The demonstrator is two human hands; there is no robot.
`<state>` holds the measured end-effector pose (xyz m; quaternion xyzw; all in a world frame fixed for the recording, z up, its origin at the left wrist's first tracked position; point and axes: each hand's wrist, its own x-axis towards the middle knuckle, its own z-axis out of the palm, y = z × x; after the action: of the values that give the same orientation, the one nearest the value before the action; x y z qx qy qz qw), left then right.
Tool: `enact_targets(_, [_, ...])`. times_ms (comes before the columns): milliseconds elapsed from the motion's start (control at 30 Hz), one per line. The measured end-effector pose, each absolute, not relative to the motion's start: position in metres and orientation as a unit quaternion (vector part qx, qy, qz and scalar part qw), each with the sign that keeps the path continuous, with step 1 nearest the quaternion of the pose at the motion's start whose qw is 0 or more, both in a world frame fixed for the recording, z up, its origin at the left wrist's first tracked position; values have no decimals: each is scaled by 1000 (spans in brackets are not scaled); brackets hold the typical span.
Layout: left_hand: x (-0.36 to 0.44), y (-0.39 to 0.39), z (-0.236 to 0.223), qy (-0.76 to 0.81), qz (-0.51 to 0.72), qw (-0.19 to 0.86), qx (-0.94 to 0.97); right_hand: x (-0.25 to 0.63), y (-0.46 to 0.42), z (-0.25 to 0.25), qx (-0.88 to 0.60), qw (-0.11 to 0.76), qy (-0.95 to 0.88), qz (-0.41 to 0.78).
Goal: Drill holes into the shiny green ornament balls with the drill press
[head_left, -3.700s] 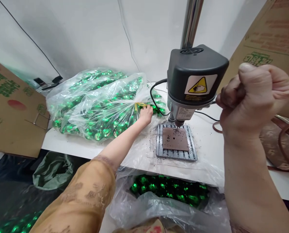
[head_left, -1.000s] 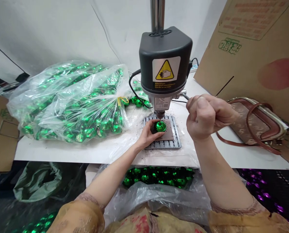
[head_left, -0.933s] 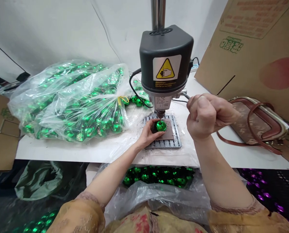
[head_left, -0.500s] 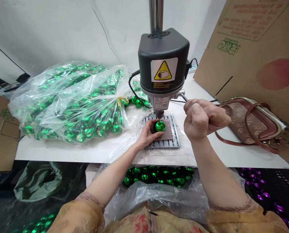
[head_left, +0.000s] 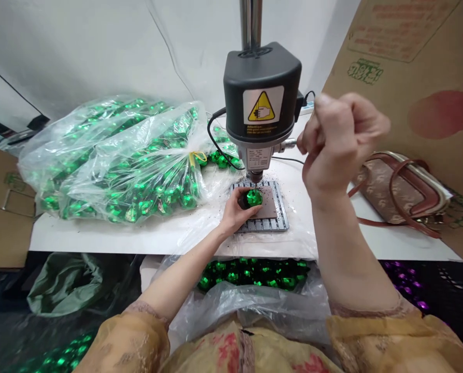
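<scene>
My left hand (head_left: 233, 211) is closed round the left side of a shiny green faceted ball (head_left: 254, 197), thumb in front and fingers behind. The ball rests on a brown square board (head_left: 269, 204) that lies on the slotted metal base (head_left: 281, 220). Over it stands a drill press (head_left: 260, 98) with a black housing and a warning sticker. Its thin bit points down at the ball's top; I cannot tell how deep the tip is. My right hand (head_left: 338, 142) is a fist round the press's feed lever (head_left: 289, 143), whose grip end is hidden by the fingers.
A tied clear plastic bag (head_left: 118, 160) of green balls lies left of the press, with loose green balls behind the cord. More balls fill an open bag (head_left: 250, 274) below the table edge. A brown handbag (head_left: 400, 186) and cardboard box (head_left: 406, 77) stand at the right.
My left hand has gone from beside the tied bag to the board, where it holds a ball. In the last half second my right hand has risen with the lever, and the chuck sits higher.
</scene>
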<state>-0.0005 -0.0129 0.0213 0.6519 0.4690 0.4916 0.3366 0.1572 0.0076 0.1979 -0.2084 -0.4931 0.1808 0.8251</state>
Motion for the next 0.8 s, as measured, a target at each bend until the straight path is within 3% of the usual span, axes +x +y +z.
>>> enact_targets(133, [-19,-67,30,463,462,202,729,161,14,204,-195,821,-506,179])
enact_targets(300, [-55,-148,14,297,229,2,927,160,13,198,-177,826,-504,181])
enact_targets(367, [-67,-161,9,271,194,-51,942,158,10,198,-176,828,-499,184])
enact_targets(500, [-82,-119,17,333,312,-6,890,157,5,199,-191,830,-491,181])
enact_targets(700, [-82,57,42,557,424,142,700,161,6,197,-200,826,-490,192])
enact_targets(800, [-73,125,44,582,438,193,658,160,6,197,-200,827,-492,185])
